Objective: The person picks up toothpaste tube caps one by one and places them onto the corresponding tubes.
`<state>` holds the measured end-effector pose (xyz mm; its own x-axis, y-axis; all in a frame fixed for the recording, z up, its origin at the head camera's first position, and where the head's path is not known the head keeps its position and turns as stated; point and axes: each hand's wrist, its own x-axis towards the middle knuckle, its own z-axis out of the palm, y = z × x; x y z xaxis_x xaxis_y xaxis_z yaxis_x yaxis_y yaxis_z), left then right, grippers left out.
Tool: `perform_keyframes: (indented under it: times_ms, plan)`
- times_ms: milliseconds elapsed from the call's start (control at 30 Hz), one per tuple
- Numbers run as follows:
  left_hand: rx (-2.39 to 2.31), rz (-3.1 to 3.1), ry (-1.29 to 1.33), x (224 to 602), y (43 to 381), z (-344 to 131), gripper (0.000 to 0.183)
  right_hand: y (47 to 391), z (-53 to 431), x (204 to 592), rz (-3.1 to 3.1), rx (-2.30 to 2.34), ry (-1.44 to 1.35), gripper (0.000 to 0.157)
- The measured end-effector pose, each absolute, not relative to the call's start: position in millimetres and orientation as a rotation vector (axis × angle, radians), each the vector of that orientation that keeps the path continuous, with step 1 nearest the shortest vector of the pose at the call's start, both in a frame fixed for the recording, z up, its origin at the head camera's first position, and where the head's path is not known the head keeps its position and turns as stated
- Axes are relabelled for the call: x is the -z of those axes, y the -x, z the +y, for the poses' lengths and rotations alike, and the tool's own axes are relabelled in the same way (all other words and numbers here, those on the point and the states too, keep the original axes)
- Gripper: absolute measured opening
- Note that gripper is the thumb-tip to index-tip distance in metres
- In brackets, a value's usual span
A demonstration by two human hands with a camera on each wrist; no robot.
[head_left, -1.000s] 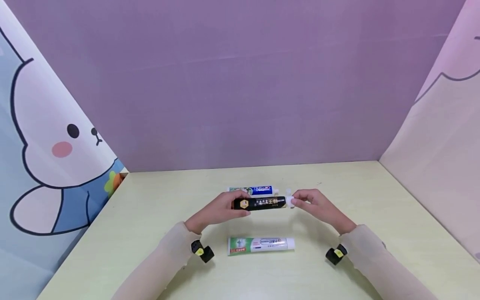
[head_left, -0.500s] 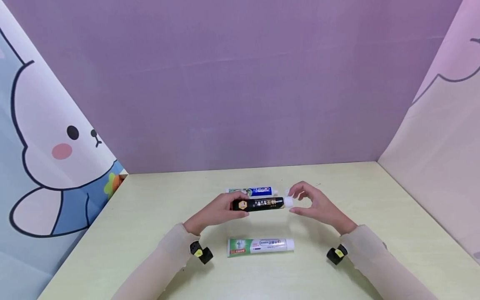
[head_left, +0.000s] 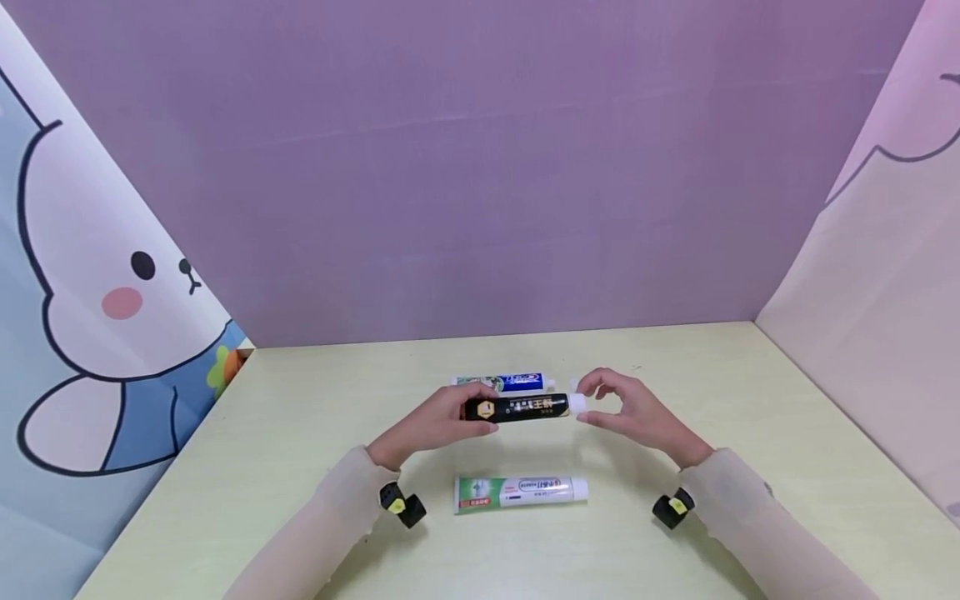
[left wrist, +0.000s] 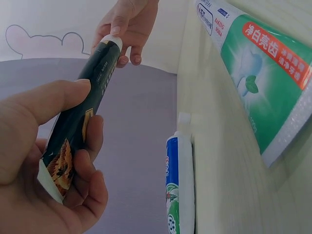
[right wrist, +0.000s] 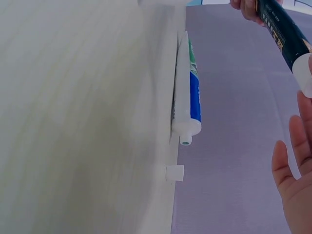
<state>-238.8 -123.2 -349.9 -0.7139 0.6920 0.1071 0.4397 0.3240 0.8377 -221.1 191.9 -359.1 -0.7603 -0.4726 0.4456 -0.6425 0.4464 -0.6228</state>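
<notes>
Nearest, below and just short of both hands: a green-and-white tube (head_left: 521,491), lying flat on the surface (head_left: 300,433), cap end toward the right, untouched.

Above it, lifted off the surface and held level: a black tube (head_left: 525,407) with gold print. Gripped at its crimped tail by the left hand (head_left: 435,421), thumb on top and fingers curled beneath, as the left wrist view shows plainly. White cap (head_left: 577,403) seated on the far end, pointing straight into the right hand (head_left: 637,412). There, fingers loosely spread and curved about the cap, thumb and forefinger just beside it; no firm pinch visible, contact hard to make out.

Likely light, with a soft, squeezable body and a smooth, somewhat slick skin. Best held at the flat stiff crimp or the firm shoulder by the neck, not mid-body, where a squeeze would dent it. Small cap, suited to a fingertip pinch between thumb and forefinger.

Beyond the hands, on the surface: a blue-and-white tube (head_left: 510,382), parallel to the black one, nozzle bare. Just off that nozzle, apart from it, a loose white cap (right wrist: 175,173), behind the right hand's fingertips.
</notes>
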Motion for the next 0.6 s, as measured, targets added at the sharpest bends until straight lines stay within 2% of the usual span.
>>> perform_keyframes:
  times_ms: [467, 600]
  plan:
    - [-1.334, 2.322, -1.007, 351.1, 239.6, -120.9, 0.030, 221.3, 193.8, 360.3, -2.595, -1.260, -0.857, 0.006]
    - [-1.337, 2.316, -0.999, 350.9, 239.2, -120.4, 0.030, 221.4, 193.1, 359.4, -2.598, -1.293, -0.873, 0.008]
